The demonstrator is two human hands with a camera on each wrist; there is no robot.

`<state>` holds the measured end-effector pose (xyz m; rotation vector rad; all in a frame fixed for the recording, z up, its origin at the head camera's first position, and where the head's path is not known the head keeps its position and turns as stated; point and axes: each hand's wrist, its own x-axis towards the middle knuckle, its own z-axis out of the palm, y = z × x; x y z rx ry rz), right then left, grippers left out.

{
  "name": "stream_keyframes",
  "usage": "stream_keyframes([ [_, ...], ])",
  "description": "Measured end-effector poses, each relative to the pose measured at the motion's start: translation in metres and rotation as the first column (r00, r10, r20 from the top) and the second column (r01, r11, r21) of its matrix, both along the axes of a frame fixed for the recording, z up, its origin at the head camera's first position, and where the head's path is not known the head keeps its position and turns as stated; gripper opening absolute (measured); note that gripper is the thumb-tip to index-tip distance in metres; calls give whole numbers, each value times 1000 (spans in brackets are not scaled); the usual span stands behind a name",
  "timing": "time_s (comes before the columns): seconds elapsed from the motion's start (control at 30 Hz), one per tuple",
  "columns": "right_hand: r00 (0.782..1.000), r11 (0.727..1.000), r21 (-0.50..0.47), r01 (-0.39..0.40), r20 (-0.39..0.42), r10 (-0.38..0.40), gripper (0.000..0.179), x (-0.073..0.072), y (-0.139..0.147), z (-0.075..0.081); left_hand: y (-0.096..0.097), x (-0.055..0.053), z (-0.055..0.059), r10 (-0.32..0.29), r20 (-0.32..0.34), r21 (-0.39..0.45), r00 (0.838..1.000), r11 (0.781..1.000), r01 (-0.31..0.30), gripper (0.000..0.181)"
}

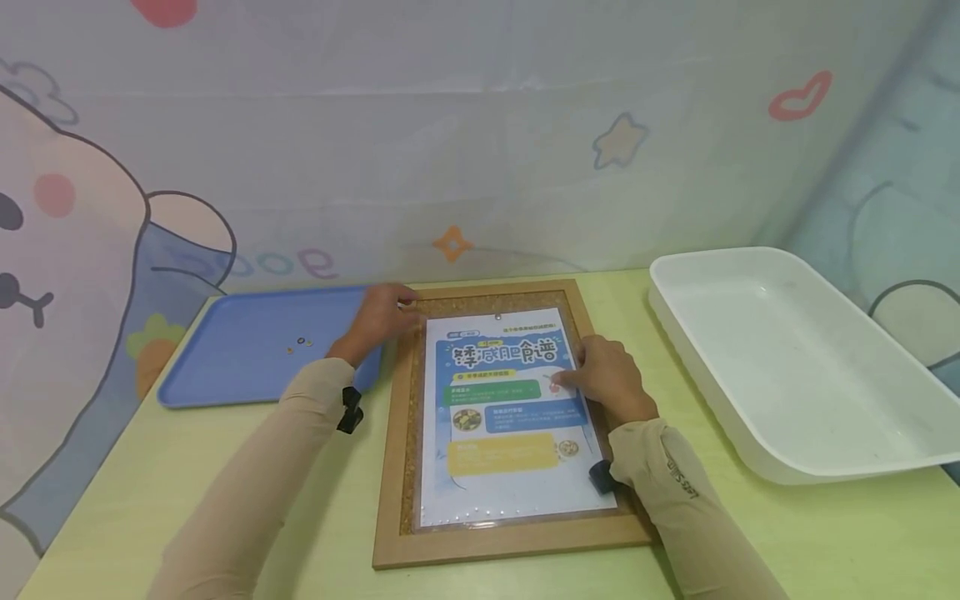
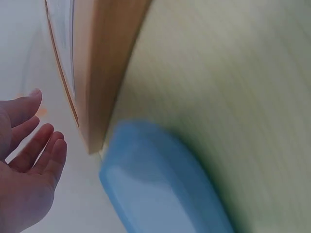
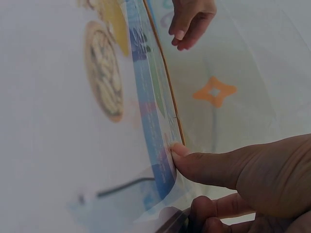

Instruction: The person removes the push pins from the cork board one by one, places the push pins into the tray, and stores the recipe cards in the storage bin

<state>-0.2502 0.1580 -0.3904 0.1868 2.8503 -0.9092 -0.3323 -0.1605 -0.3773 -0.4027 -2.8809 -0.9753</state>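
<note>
A laminated poster [image 1: 510, 492] with Chinese print lies on a wood-framed cork board [image 1: 408, 467]. A small pin [image 1: 498, 317] sits at the poster's top edge. My right hand [image 1: 609, 379] is at the poster's right edge; in the right wrist view its thumb [image 3: 206, 167] lies on the plastic and the other fingers curl below, partly hidden. Near the board's upper left corner, my left hand [image 1: 378, 321] has loosely bent fingers. The left wrist view shows nothing between that hand's fingers [image 2: 41, 150].
A blue tray [image 1: 240, 333] lies left of the board, with several tiny pin-like pieces [image 1: 302, 341] on it. To the right stands a large white tub [image 1: 720, 408]. Behind the table [image 1: 337, 517] hangs a printed cloth [image 1: 450, 150].
</note>
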Motion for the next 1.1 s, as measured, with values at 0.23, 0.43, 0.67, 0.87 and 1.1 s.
stream_keyframes([
  [0.23, 1000, 1000, 3, 0, -6, 0, 41, -1, -1, -1, 18, -5, -5, -59, -37, 20, 998, 998, 60, 37],
  [0.43, 1000, 1000, 4, -7, 1, 7, 41, 0, -5, -1, 32, -7, -8, -55, -16, 12, 998, 998, 55, 34],
  [0.67, 1000, 1000, 5, -3, 3, 3, 41, 1, -5, 1, 52, -6, -1, -58, -10, -53, 998, 997, 58, 36],
  [0.87, 1000, 1000, -5, -17, 8, 17, 47, 2, -6, 0, 72, -8, -2, -47, 59, -112, 997, 992, 54, 26],
  [1.1, 999, 999, -7, -44, -5, 44, 65, 2, -4, -2, 85, -12, -5, -73, 114, -145, 991, 985, 89, 13],
])
